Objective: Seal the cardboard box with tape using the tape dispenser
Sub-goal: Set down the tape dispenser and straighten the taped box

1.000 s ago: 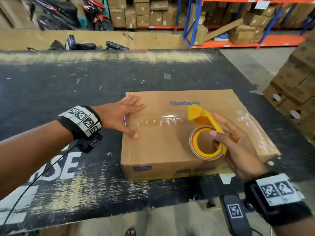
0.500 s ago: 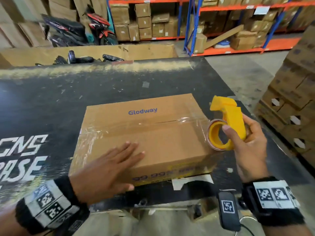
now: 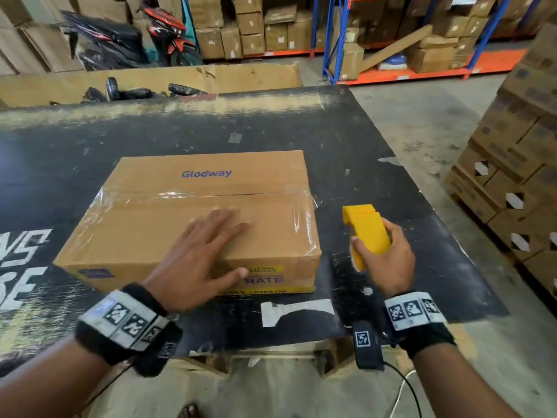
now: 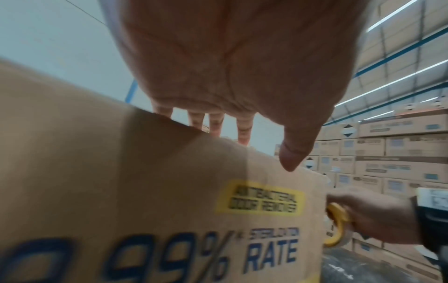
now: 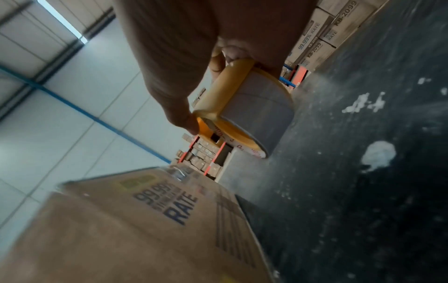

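The Glodway cardboard box [image 3: 193, 218] lies under the left hand [image 3: 199, 257], whose 4 fingers rest flat and spread on its stiff taped top. Just right of them, the right hand [image 3: 388, 260] grips the light yellow tape dispenser [image 3: 369, 233]; best held by its handle.

The cardboard box [image 3: 193, 218] lies on the worktop [image 3: 346, 152], near its front edge. A strip of tape [image 3: 168, 197] runs left to right across the box top, over the seam between the flaps, and folds down over the right end. The left hand [image 3: 199, 260] lies on the front half of the box top (thumb hanging over the front edge). To the right of the box, just clear of its right end, the right hand [image 3: 388, 260] holds the tape dispenser [image 3: 367, 233] above the worktop. Behind the worktop stands an open carton [image 3: 241, 78], with shelving [image 3: 401, 34] farther back; stacked cartons [image 3: 518, 164] stand on the floor to the right.
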Demonstrator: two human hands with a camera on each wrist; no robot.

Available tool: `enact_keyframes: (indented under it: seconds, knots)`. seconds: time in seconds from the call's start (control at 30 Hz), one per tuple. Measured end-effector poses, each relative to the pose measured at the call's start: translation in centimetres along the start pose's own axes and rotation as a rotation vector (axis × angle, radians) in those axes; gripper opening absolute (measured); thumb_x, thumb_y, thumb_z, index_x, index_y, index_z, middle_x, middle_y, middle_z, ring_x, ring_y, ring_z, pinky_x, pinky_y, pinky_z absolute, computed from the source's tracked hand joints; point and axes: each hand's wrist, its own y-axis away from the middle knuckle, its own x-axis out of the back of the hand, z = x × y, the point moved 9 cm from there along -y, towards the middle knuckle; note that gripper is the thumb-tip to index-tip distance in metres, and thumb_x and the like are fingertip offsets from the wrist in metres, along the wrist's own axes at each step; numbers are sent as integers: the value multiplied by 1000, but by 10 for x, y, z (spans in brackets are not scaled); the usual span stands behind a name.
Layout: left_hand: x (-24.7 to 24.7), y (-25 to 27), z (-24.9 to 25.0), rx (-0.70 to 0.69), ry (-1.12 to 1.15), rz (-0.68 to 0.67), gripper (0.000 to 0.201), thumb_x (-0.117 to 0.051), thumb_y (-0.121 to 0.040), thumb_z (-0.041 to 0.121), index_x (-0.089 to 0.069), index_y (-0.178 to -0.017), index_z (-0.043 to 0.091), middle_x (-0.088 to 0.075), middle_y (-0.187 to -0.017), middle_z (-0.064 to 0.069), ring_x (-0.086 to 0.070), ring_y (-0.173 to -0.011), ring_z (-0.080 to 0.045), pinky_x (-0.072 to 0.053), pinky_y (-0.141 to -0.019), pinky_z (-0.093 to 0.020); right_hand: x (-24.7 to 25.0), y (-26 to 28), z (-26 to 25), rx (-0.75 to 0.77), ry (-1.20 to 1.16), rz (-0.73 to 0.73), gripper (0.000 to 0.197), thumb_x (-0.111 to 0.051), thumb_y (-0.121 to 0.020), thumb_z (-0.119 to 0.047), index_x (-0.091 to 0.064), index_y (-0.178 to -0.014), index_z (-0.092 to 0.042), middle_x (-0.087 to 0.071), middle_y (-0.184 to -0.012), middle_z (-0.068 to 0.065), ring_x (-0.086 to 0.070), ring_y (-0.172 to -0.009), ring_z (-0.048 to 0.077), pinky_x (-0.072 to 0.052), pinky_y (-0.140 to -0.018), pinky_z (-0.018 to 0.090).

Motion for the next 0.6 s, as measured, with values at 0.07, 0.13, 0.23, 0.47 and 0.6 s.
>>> enact_keyframes:
  seconds: [0.07, 0.13, 0.23, 0.47, 0.6]
  knots:
    - [-12, -24, 23, -21, -50, -11, 83, -33, -88, 79, 5, -156, 50, 15, -169, 7, 18, -156, -17, 5, -125, -51, -12, -2, 14, -15, 64, -34, 69, -83, -74, -35, -58, -134, -14, -66, -129, 12, -61, -115, 32, -41, -88, 30]
    - [-21, -41, 36, -16, -103, -27, 84, -28, -87, 83, 9, -155, 51, 17, -169, 7, 20, -155, -18, 3, -126, -53, -21, -4, 25, -51, 89, -67, 68, -82, -74, -37, -59, -134, -12, -66, -129, 14, -61, -117, 33, -41, -89, 30]
    - [-27, -48, 42, 5, -164, -18, 82, -21, -87, 83, 13, -155, 50, 15, -169, 7, 16, -156, -20, -3, -125, -55, -29, -8, 42, -181, 47, -120, 62, -78, -77, -43, -64, -129, -12, -69, -125, 12, -62, -117, 33, -45, -93, 34]
    - [-26, -47, 42, 16, -182, 8, 81, -19, -88, 83, 11, -156, 48, 10, -170, 7, 12, -157, -19, -8, -125, -56, -45, -18, 58, -301, -13, -193, 43, -60, -79, -51, -74, -79, -10, -71, -79, 13, -66, -88, 35, -45, -73, 35]
    - [-26, -46, 41, 19, -171, 14, 81, -18, -88, 84, 12, -155, 49, 13, -170, 8, 13, -157, -19, -7, -125, -56, -40, -25, 53, -282, 88, -210, 41, -56, -94, -37, -78, -91, -3, -74, -96, 24, -63, -97, 41, -32, -72, 29]
